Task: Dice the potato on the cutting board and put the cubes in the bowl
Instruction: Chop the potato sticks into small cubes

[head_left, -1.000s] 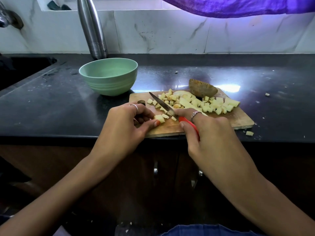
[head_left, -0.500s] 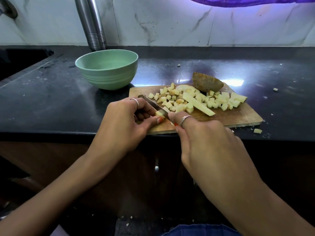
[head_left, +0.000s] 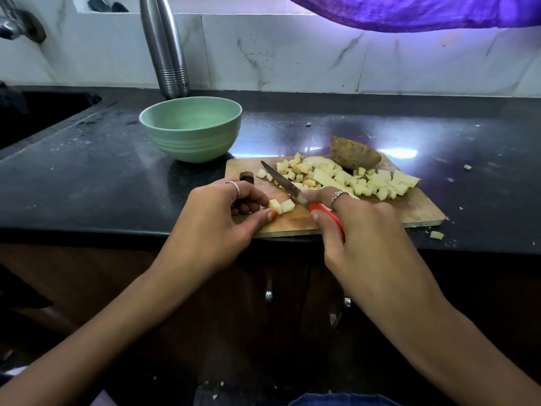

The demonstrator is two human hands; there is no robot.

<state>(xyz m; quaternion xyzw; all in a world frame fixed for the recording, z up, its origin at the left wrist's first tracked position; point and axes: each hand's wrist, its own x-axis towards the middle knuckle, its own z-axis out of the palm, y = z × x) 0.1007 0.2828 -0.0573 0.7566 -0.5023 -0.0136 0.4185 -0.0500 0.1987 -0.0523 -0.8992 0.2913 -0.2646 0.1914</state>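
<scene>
My left hand (head_left: 216, 213) sits on the near left of the rectangular wooden cutting board (head_left: 421, 210), fingers curled, thumb and fingertips pinching a pale potato piece (head_left: 275, 206). My right hand (head_left: 360, 227) grips the red-handled steel knife (head_left: 288, 185), forefinger laid along the blade, tip pointing far-left. Heap of pale diced potato cubes (head_left: 363, 181) at board centre and right. Brown unpeeled potato half (head_left: 354, 157) at far edge. Round pale-green bowl (head_left: 191, 128) stands far-left, beside the board.
</scene>
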